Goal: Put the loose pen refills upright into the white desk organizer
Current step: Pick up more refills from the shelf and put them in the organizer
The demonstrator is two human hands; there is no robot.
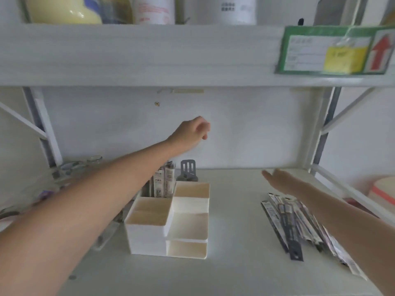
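A white metal shelf (235, 210) carries everything here, with a second shelf board (139, 54) running across above it and a green label holder (333, 51) clipped to its front edge at the right. The white desk organizer (171, 223) sits left of centre on the shelf, its stepped compartments open at the top; several packaged refills (163, 180) already stand upright in its rear left compartment. The loose pen refills (299, 225) lie flat in a fanned pile well apart to the right of the organizer. The left hand (192, 133) is raised high above the organizer, near the back panel, its fingers curled loosely inward and holding nothing that can be seen. The right hand (284, 181) hovers flat just beyond the far end of the pile, fingers extended and spread wide, empty. A small grey slotted clip (188, 169) stands just behind the organizer.
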